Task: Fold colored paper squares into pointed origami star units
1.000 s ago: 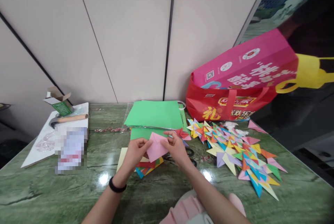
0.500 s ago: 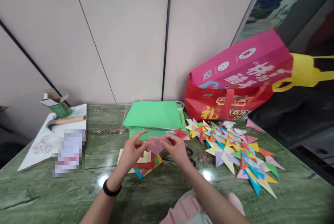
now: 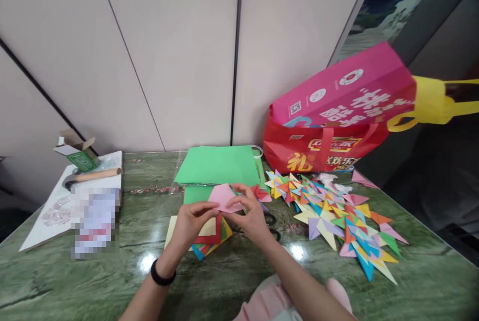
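Observation:
A folded piece of pink paper (image 3: 221,196) is held up between both hands above the table. My left hand (image 3: 192,223) pinches its left corner between thumb and fingers. On the other side, my right hand (image 3: 249,213) grips the right edge, with thumb below and fingers bent over it. Beneath them lies a stack of coloured paper squares (image 3: 209,231), cream and red on top, partly hidden by the left hand. Black scissor handles (image 3: 272,219) show just right of my right hand. Red folded paper pieces (image 3: 261,192) lie behind it.
Many folded paper points (image 3: 337,216) spread over the right side. Green paper sheets (image 3: 217,163) lie at the back. A red gift bag (image 3: 318,146) leans by the wall. At left, a white board (image 3: 52,216) carries a wooden-handled tool (image 3: 97,175) and a small green box (image 3: 83,157).
The pink paper has been turned and now shows a wider, pointed face. My left fingers, spread before, have closed on its left corner. My right hand has shifted its grip.

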Tool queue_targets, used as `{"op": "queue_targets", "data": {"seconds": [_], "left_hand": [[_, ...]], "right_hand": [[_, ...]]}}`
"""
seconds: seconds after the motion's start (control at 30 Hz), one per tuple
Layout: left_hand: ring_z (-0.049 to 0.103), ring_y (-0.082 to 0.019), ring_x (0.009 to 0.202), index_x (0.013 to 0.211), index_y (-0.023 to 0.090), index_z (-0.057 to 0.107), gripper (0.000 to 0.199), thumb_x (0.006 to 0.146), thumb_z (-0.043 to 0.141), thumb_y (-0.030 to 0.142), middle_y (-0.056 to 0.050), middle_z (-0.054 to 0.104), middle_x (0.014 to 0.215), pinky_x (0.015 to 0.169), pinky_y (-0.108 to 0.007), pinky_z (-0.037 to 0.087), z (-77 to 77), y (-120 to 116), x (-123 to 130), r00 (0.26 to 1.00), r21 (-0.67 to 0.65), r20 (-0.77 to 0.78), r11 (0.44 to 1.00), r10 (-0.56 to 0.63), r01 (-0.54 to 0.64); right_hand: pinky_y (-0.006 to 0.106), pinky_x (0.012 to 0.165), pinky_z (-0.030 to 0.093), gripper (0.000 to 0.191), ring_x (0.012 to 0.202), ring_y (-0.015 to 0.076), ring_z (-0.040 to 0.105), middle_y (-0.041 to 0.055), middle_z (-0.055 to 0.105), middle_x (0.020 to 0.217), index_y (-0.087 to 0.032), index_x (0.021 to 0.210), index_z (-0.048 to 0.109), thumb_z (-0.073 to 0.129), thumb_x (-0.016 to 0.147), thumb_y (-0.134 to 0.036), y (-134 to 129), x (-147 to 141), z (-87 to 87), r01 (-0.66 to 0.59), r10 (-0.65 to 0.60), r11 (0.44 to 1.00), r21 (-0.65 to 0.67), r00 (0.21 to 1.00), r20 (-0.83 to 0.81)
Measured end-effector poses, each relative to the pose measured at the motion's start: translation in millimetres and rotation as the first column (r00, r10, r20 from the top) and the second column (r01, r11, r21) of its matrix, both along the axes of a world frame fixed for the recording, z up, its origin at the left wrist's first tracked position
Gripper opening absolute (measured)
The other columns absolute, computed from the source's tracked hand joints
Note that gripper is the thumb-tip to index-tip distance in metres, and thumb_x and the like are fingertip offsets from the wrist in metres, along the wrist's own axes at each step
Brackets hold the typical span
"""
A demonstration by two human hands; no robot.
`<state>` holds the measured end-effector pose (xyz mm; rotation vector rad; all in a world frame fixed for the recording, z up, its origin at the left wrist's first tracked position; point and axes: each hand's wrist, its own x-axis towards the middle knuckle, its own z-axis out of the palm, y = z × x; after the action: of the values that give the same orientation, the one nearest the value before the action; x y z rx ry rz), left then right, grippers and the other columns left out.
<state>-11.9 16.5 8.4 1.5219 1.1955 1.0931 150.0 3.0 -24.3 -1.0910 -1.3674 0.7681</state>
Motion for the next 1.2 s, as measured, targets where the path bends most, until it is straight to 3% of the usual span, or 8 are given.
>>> {"op": "queue_targets", "data": {"seconds": [0.1,0.2,0.33,0.4,0.73,1.07,1.2], "left_hand": [[0.068,-0.02,0.066,0.065,0.022,0.075,0.008,0.058,0.072,0.02,-0.002,0.074,0.069,0.064,-0.025,0.053,0.6,0.1,-1.3,0.998,0.137,-0.053,0.99,0.02,-0.012],[0.068,-0.02,0.065,0.065,0.024,0.074,0.007,0.059,0.071,0.02,-0.001,0.074,0.068,0.063,-0.025,0.054,0.5,0.6,-2.2,0.998,0.177,-0.06,0.984,0.014,-0.003],[0.069,-0.021,0.067,0.067,0.022,0.075,0.007,0.06,0.071,0.02,-0.002,0.075,0.07,0.065,-0.026,0.055,0.5,-0.6,-1.0,1.0,0.107,-0.031,0.994,0.002,0.002],[0.07,-0.021,0.068,0.07,0.02,0.075,0.01,0.061,0.071,0.021,-0.003,0.075,0.071,0.065,-0.025,0.055,0.4,-2.2,1.0,1.0,0.038,0.031,0.999,-0.006,0.005],[0.07,-0.022,0.068,0.076,0.014,0.072,0.018,0.06,0.074,0.023,-0.004,0.075,0.07,0.069,-0.03,0.058,-4.2,-9.5,13.3,0.95,-0.125,0.301,0.991,0.089,-0.053],[0.07,-0.023,0.069,0.071,0.016,0.073,0.014,0.061,0.073,0.026,-0.004,0.075,0.071,0.069,-0.031,0.057,-3.4,-11.2,14.3,0.977,-0.064,0.201,0.996,0.073,-0.061],[0.07,-0.023,0.071,0.073,0.016,0.072,0.015,0.062,0.073,0.025,-0.004,0.075,0.073,0.072,-0.031,0.057,-4.6,-12.1,16.4,0.964,-0.105,0.256,0.993,0.072,-0.046]], "right_hand": [[0.035,0.091,0.037,0.015,0.113,0.0253,0.045,0.0075,0.052,0.114,-0.021,0.066,0.068,0.076,0.057,-0.029,2.4,0.5,-0.4,-0.072,0.067,0.997,-0.039,0.99,-0.121],[0.032,0.08,0.044,0.018,0.101,0.0234,0.052,0.0073,0.056,0.105,-0.019,0.065,0.067,0.076,0.056,-0.032,3.1,-0.1,-0.6,-0.146,0.119,0.984,-0.103,0.965,-0.235],[0.025,0.061,0.043,0.019,0.065,0.0139,0.053,0.0,0.056,0.067,-0.017,0.063,0.063,0.073,0.061,-0.033,2.7,-1.8,-2.9,-0.174,0.115,0.968,-0.181,0.947,-0.299],[0.024,0.057,0.04,0.019,0.058,0.0117,0.049,-0.0023,0.053,0.059,-0.016,0.062,0.061,0.071,0.063,-0.033,2.7,-2.8,-4.4,-0.168,0.099,0.965,-0.2,0.944,-0.314],[0.023,0.056,0.041,0.018,0.057,0.0118,0.05,-0.0015,0.056,0.06,-0.016,0.062,0.058,0.068,0.065,-0.031,0.8,-6.9,-1.5,-0.087,0.026,0.977,-0.192,0.954,-0.299],[0.025,0.061,0.046,0.018,0.064,0.0149,0.056,0.0021,0.062,0.067,-0.015,0.066,0.062,0.069,0.064,-0.032,2.1,-5.8,-2.3,-0.06,0.003,0.984,-0.167,0.946,-0.325],[0.024,0.058,0.044,0.018,0.06,0.0133,0.055,0.0011,0.062,0.064,-0.015,0.065,0.061,0.07,0.063,-0.031,1.9,-5.7,-3.9,-0.03,-0.037,0.98,-0.196,0.942,-0.333]]}}
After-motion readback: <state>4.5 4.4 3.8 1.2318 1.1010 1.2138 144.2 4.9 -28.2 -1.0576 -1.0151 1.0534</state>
